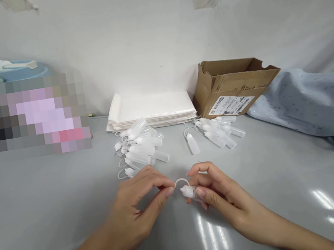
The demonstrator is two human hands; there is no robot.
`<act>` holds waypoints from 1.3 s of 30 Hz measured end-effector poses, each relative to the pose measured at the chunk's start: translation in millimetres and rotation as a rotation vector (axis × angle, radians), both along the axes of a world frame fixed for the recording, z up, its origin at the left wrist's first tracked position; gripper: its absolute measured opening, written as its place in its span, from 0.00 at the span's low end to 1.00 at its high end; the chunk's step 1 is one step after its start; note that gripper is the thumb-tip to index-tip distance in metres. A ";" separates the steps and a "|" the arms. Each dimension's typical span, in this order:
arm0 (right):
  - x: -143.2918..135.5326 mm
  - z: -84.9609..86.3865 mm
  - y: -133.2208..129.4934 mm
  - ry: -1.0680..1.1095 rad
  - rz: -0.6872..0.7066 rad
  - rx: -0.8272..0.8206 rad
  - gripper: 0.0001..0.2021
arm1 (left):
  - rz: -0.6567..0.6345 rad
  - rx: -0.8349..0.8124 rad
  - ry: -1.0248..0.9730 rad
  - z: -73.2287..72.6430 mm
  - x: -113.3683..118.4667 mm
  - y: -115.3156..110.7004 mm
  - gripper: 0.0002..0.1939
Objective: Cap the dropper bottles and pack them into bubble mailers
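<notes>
A small translucent needle-tip squeeze bottle (187,192) lies tilted in my right hand (220,194), its white nozzle pointing left. My right thumb and fingers are closed round its body. Facing it, my left hand (145,200) pinches the end of the bottle's looped white strap at the thin needle tip; the small cap is mostly hidden by the fingertips. Beyond my left hand lies a pile of similar bottles (141,150). Past my right hand a second group of bottles (219,131) rests on the table, with a single bottle (193,144) slightly apart.
A stack of white padded sheets or bags (154,106) lies against the wall. To its right stands an open cardboard box (236,84) with a label, beside a light blue spotted cloth (312,102). A blue container (17,71) and a blurred-out patch are at the left of the grey table (54,193).
</notes>
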State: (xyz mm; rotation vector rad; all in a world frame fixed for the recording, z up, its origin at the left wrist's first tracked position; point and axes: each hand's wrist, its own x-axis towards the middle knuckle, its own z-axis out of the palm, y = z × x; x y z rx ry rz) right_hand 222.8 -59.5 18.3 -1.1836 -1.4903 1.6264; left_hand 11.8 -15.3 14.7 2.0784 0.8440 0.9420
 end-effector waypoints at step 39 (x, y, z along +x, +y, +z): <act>-2.7 -2.6 7.9 0.041 -0.088 -0.109 0.13 | -0.075 0.268 0.088 -17.5 1.7 0.1 0.08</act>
